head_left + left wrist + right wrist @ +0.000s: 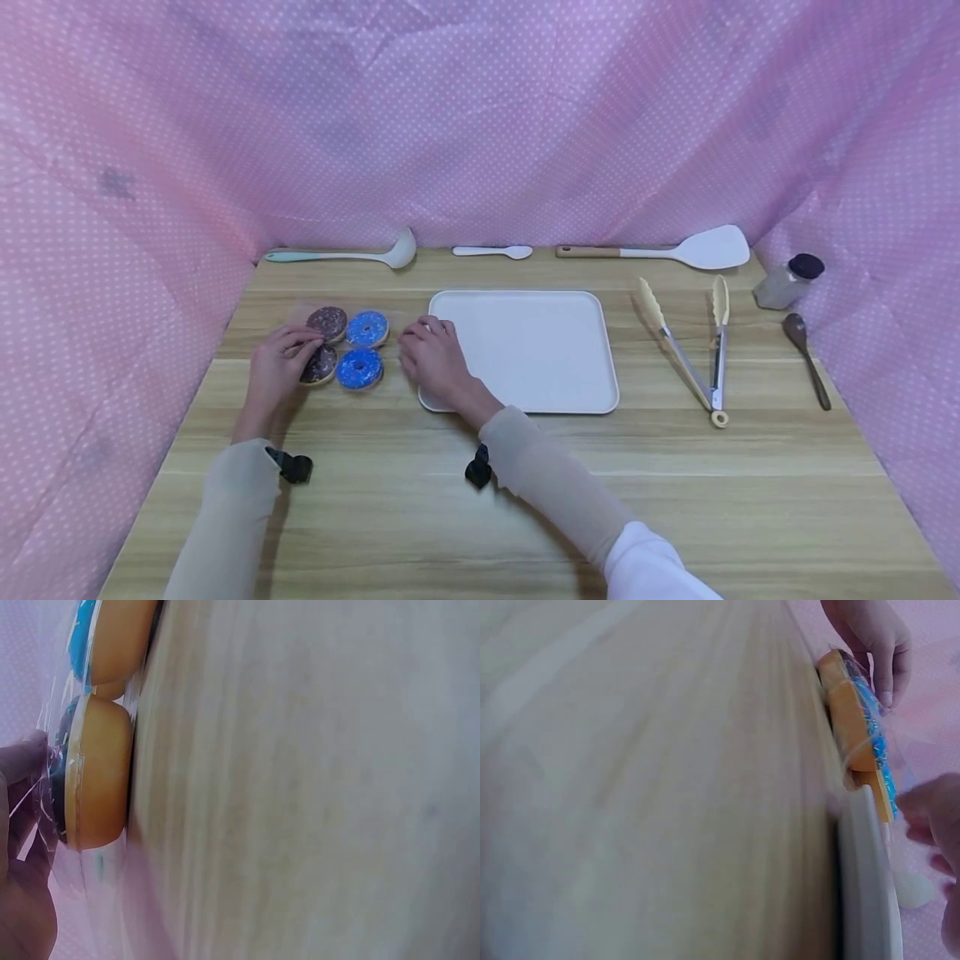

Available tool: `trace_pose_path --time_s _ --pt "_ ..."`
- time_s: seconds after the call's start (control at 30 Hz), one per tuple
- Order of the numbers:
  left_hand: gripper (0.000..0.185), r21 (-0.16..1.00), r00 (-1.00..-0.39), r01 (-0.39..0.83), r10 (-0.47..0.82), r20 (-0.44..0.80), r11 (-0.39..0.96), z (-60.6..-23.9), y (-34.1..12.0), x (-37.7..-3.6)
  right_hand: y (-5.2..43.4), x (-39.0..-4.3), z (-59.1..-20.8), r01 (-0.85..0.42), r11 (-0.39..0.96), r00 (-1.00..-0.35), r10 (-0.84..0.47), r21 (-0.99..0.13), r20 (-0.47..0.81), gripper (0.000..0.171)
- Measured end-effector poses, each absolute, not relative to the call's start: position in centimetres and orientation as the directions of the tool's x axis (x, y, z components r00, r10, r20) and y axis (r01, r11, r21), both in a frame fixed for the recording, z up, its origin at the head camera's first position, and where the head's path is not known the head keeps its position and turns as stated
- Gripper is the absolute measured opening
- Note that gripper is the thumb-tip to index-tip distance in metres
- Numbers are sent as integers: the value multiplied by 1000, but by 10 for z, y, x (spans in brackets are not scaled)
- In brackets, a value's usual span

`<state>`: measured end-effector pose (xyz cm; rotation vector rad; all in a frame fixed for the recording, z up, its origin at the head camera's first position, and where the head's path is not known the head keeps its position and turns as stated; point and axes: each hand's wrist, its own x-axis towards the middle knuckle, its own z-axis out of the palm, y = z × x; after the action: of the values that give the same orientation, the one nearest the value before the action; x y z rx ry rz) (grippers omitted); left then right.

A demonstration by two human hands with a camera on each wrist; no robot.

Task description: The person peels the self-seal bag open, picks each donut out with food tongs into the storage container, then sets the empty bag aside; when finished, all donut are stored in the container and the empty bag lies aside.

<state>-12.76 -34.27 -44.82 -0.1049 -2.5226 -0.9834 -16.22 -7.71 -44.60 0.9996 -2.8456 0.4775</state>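
Note:
Two brown doughnuts with sprinkles and two blue doughnuts lie together on the left of the table, in clear plastic wrap. With thumb and fingers, my left hand pinches the wrap above the nearer brown doughnut, as the left wrist view also shows. My right hand is over the left edge of a white tray, to the right of the blue doughnuts. Its fingers are bent, with the fingertips near the end of the wrap. Whether they grip the clear film cannot be made out.
Along the back lie a ladle, a small white spoon and a white spatula. On the right are spread tongs, a black-capped jar and a dark wooden spoon. Pink dotted cloth surrounds the table.

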Motion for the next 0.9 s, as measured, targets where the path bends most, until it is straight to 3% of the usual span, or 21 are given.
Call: trace_pose_path --time_s 0.13,0.37,0.9 --pt "7 622 -897 233 -81 434 747 -448 -342 -128 -78 -164 -444 -645 702 -752 -654 -303 86 27" --pt "9 653 -915 185 -114 388 735 -446 -341 -123 -78 -164 -451 -653 718 -737 -676 -242 -17 42" --pt "16 694 -932 90 -184 311 714 -446 -343 -120 -75 -163 -458 -678 710 -714 -697 -188 -58 46"
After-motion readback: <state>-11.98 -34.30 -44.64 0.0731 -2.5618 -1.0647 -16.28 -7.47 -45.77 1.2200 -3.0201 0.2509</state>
